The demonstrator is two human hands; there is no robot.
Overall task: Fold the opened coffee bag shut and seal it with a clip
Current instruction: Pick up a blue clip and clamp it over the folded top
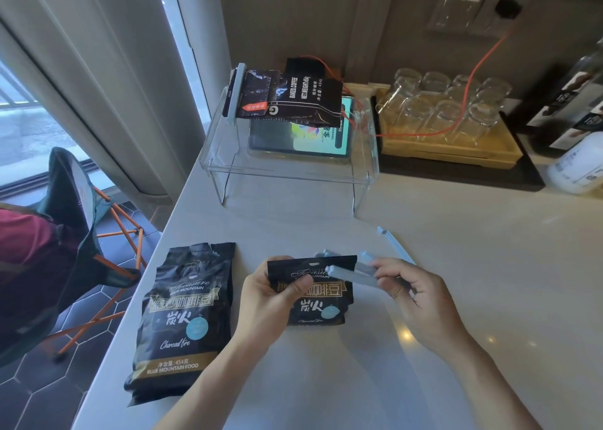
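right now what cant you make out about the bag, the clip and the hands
- Head view: whether the clip already bites the folded coffee bag; motion blur smears it.
- Right hand: its grip on the clip's end is hidden under its fingers.
- Left hand covers the bag's left edge.
- Bag's fold: faces away.

Both hands [277, 294] [414, 294] gripping, fingers curled

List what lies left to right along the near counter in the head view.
Unfolded coffee bag → left hand → folded coffee bag it grips → grey sealing clip → right hand holding the clip.
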